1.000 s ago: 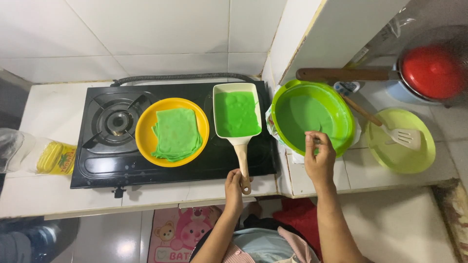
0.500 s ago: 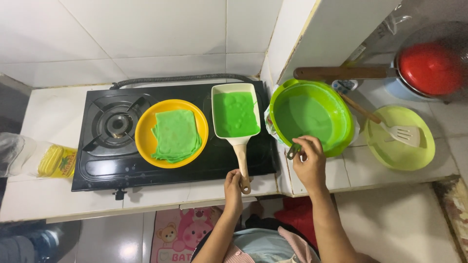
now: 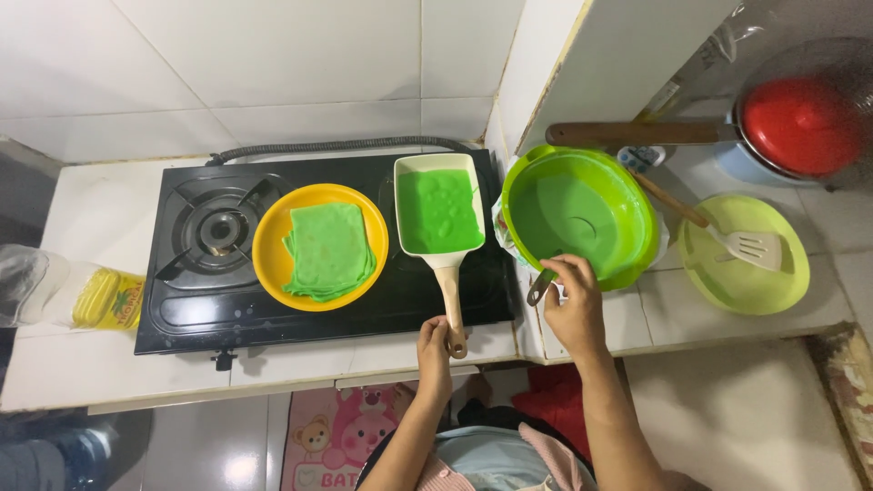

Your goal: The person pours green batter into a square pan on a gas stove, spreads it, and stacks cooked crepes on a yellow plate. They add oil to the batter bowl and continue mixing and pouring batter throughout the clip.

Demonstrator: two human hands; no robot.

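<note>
At a tiled kitchen counter, the left hand (image 3: 435,338) is closed around the handle of a rectangular pan (image 3: 440,211) of green batter sitting on the stove (image 3: 182,300). The right hand (image 3: 571,305) pinches a ladle (image 3: 539,287) handle at the green bowl's (image 3: 637,264) rim (folded crepes fill the yellow plate (image 3: 269,264)). Judged step: cooking the spread batter, which needs watching before lifting.

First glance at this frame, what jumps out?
Green everywhere: a rectangular pan of bright green batter on the black stove, its handle held by the left hand, and a yellow plate of folded green crepes beside it. Right of the stove, the right hand holds a ladle handle at the rim of a green bowl; a red lid sits in the far corner.
</note>
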